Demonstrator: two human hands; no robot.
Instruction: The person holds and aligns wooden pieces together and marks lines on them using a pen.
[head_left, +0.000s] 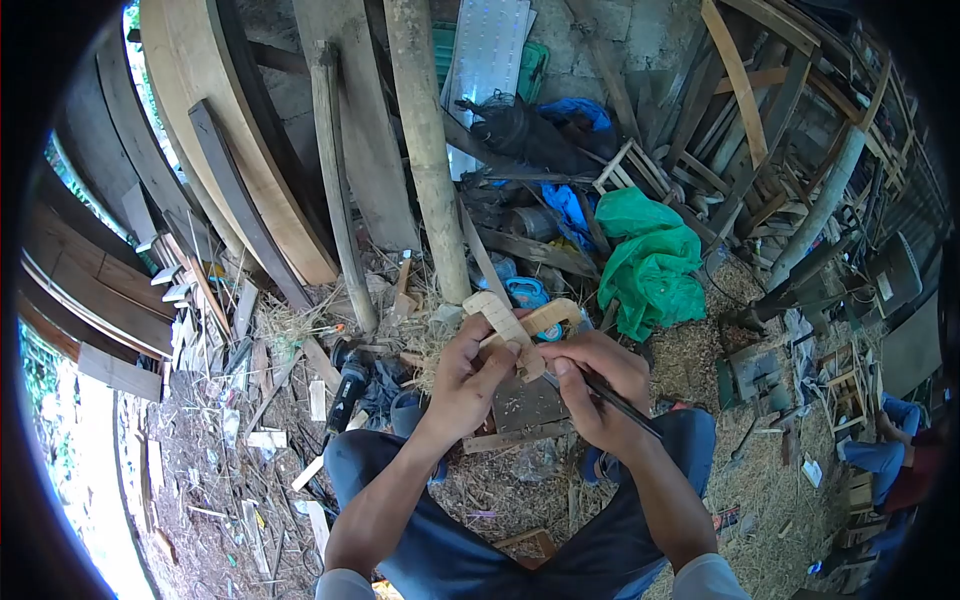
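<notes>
Between my hands, in the middle of the view, is a pale, curved wooden piece (498, 314) with a second curved arm (552, 315) to its right. My left hand (473, 374) is closed on the pale piece, thumb across its face. My right hand (600, 384) is wrapped round a dark, slim tool (622, 402) whose tip lies near the wood, partly hidden by the fingers. Below the hands sits a low wooden block (525, 408) between my knees.
A black power tool (347, 392) lies left of my knee. Ahead are a bamboo post (425, 150), a green plastic bag (655, 265) and leaning boards (250, 130). Wood scraps and shavings cover the ground. Another person's legs (890, 452) show at far right.
</notes>
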